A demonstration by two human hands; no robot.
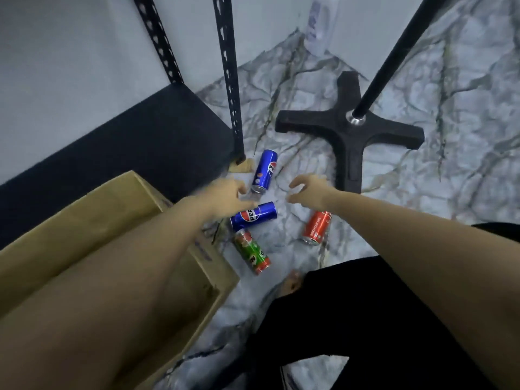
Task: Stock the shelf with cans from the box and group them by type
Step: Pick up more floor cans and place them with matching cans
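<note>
At far left, a brown cardboard box point(118, 209) on the marble-patterned floor point(464, 192), its open top partly covered by the left forearm. Behind it, the black bottom shelf point(140, 136) of a perforated metal rack, its front post point(229, 74) planted near the box's far corner. Left hand point(229, 198) blurred, fingers spread and holding nothing, hovering at the nearer blue Pepsi can point(253, 215); touching or not, cannot tell. Just beyond, a second blue Pepsi can point(265, 174) lying near the post's foot. Below both, a green-and-red can point(252, 251) on its side beside the box. Right hand point(308, 191) open, fingers curled, empty, above bare floor. Under that wrist, a red can point(317, 228) lying down. Further right, a black cross-shaped stand base point(350, 130) with its pole.
</note>
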